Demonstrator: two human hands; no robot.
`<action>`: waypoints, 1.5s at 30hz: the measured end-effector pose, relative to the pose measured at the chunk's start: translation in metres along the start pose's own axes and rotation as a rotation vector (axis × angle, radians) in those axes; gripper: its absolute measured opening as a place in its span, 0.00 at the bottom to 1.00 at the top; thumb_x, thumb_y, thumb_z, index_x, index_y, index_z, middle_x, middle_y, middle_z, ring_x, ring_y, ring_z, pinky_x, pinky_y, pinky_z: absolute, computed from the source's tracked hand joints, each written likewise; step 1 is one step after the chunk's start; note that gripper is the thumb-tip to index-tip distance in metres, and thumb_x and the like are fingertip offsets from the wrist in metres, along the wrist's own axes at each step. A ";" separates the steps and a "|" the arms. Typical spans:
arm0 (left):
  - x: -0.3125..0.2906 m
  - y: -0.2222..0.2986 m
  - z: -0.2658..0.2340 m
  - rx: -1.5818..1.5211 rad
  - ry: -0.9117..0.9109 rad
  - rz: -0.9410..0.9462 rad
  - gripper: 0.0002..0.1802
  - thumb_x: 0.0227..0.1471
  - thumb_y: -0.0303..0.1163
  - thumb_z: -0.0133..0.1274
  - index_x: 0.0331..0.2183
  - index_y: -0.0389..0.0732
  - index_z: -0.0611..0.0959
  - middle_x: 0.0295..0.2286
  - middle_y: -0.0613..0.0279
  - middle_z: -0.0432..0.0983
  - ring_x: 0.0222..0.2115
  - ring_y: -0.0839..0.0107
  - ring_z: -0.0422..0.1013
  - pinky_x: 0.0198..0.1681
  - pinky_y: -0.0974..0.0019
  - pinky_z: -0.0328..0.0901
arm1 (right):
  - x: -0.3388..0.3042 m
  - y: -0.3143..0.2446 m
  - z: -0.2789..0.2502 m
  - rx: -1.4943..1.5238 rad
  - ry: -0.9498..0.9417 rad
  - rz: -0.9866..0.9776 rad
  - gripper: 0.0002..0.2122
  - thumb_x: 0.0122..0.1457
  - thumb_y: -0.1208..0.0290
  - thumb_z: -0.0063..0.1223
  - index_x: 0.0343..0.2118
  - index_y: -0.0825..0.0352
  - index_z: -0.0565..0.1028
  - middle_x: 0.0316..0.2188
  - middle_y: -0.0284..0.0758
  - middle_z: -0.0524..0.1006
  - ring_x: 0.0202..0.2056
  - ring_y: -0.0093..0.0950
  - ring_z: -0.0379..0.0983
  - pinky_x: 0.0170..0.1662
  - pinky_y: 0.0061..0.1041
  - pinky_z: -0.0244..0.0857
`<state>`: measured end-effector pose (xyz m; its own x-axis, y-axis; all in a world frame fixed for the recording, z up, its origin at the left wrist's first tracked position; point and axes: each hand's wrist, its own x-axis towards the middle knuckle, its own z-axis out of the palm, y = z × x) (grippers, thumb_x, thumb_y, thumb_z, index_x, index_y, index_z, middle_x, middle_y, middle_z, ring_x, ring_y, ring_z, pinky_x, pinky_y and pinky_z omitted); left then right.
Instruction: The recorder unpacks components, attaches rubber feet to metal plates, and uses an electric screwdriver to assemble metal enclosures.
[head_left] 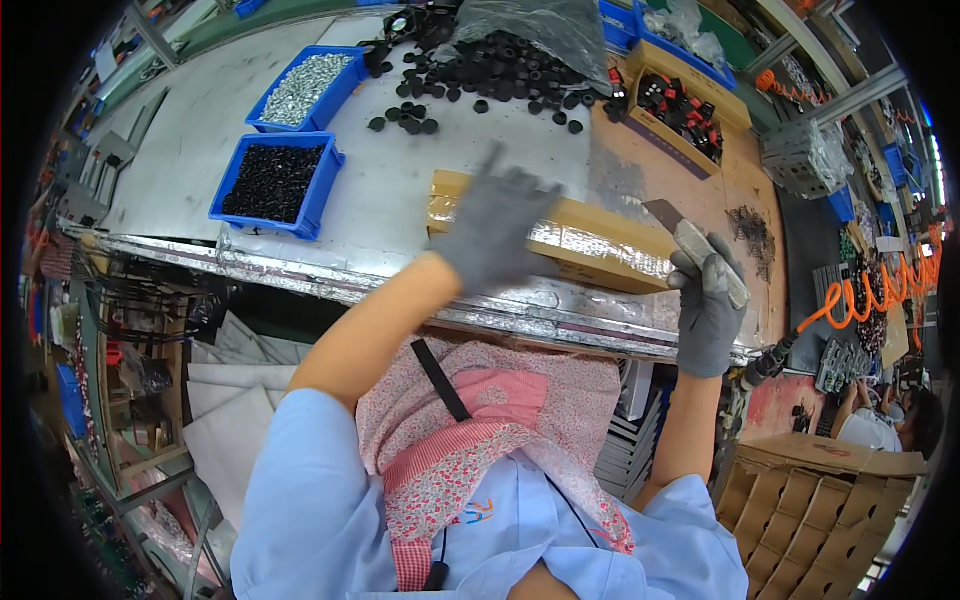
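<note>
A long, narrow cardboard box (605,240) with shiny clear tape along it lies near the table's front edge. Over its left part is my left hand (500,232) in a grey glove, fingers spread and smeared by motion. Whether that hand touches the box I cannot tell. In my gloved right hand (708,305), at the box's right end, a knife (692,243) is gripped by its pale, wrapped-looking handle. Its flat, dark blade (662,212) points up and left, above the box's far right corner.
Two blue bins, one of silvery small parts (308,88) and one of black small parts (272,184), stand at the left. Loose black caps (505,70) lie at the back beside an open carton (680,145) of black-and-red parts. An orange coiled hose (850,300) hangs at the right.
</note>
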<state>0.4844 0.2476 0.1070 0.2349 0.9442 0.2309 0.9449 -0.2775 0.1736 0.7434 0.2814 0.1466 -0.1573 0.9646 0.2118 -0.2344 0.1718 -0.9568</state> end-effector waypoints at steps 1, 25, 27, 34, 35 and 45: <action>-0.016 -0.017 -0.011 0.019 -0.023 -0.101 0.51 0.29 0.59 0.64 0.54 0.44 0.70 0.46 0.57 0.71 0.50 0.62 0.65 0.63 0.45 0.40 | 0.002 0.003 0.006 -0.004 -0.056 0.021 0.19 0.60 0.66 0.50 0.49 0.75 0.68 0.38 0.45 0.77 0.35 0.27 0.76 0.35 0.21 0.72; -0.062 -0.074 0.028 -1.053 0.291 -0.355 0.52 0.20 0.38 0.73 0.53 0.42 0.71 0.47 0.55 0.66 0.49 0.60 0.66 0.53 0.63 0.63 | 0.044 0.042 0.156 -0.228 -0.581 0.263 0.06 0.54 0.80 0.55 0.35 0.69 0.79 0.29 0.31 0.78 0.27 0.17 0.73 0.30 0.15 0.68; -0.061 -0.074 0.027 -0.999 0.292 -0.346 0.51 0.20 0.38 0.73 0.53 0.42 0.71 0.47 0.55 0.66 0.48 0.60 0.66 0.53 0.63 0.63 | 0.047 0.047 0.151 -0.209 -0.601 0.253 0.07 0.54 0.79 0.55 0.36 0.69 0.79 0.28 0.31 0.78 0.27 0.17 0.73 0.30 0.16 0.69; -0.061 -0.072 0.021 -0.960 0.250 -0.362 0.52 0.20 0.38 0.72 0.52 0.42 0.71 0.48 0.54 0.66 0.49 0.60 0.66 0.53 0.63 0.63 | 0.058 0.040 0.150 -0.233 -0.605 0.338 0.07 0.54 0.79 0.54 0.36 0.70 0.78 0.27 0.32 0.79 0.24 0.19 0.74 0.27 0.17 0.68; -0.061 -0.072 0.023 -0.964 0.248 -0.365 0.52 0.20 0.38 0.72 0.53 0.42 0.71 0.48 0.54 0.66 0.49 0.60 0.66 0.53 0.63 0.62 | 0.057 0.037 0.152 -0.256 -0.627 0.319 0.07 0.54 0.79 0.54 0.36 0.70 0.78 0.27 0.32 0.79 0.23 0.19 0.74 0.27 0.17 0.68; -0.061 -0.072 0.023 -0.992 0.264 -0.356 0.51 0.20 0.37 0.72 0.52 0.41 0.71 0.47 0.55 0.66 0.49 0.61 0.66 0.54 0.64 0.62 | 0.059 0.021 0.147 -0.417 -0.744 0.230 0.06 0.54 0.79 0.54 0.34 0.67 0.79 0.26 0.32 0.78 0.22 0.17 0.73 0.26 0.17 0.67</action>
<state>0.4073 0.2138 0.0583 -0.1841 0.9639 0.1922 0.3160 -0.1272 0.9402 0.5877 0.3126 0.1682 -0.7750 0.6291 -0.0592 0.2260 0.1885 -0.9557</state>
